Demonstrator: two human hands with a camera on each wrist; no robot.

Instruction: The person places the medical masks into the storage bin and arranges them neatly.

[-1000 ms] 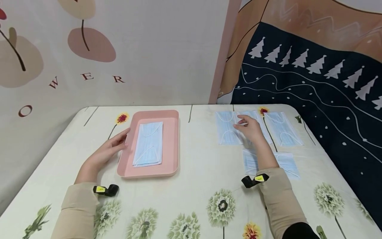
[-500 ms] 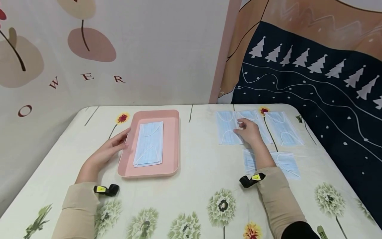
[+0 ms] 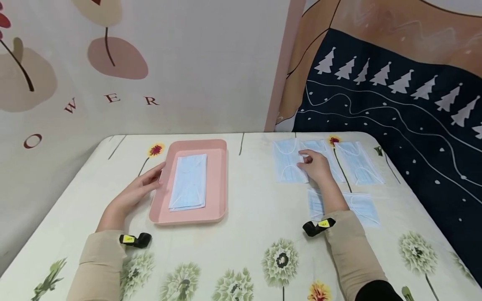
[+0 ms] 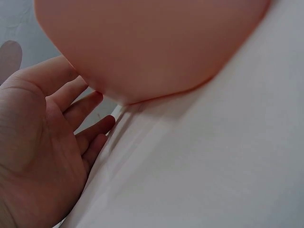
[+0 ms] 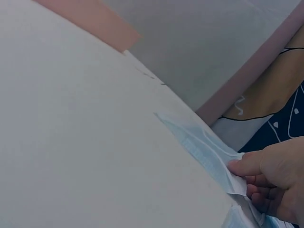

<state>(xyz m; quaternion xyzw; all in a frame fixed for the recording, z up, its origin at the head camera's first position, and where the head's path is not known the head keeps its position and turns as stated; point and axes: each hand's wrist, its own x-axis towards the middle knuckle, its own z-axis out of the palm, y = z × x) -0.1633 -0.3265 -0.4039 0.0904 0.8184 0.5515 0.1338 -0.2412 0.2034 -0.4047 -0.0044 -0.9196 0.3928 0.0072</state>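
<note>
In the head view my left hand is at the left edge of a pink tray. Its thumb reaches over the rim and its fingertips touch the outer wall, as the left wrist view shows. Inside the tray lies a small stack of light blue face masks. My right hand pinches the right edge of a face mask. The right wrist view shows thumb and fingers at that mask's edge, which looks slightly raised. Another mask lies partly hidden behind the right hand.
A third mask lies at the far right. Sideways masks lie nearer the front, partly under the right forearm. A flower-print cloth covers the table, and printed hangings stand behind it.
My right hand has lowered slightly and its fingers have closed on the mask's right edge. The left hand and tray stay put.
</note>
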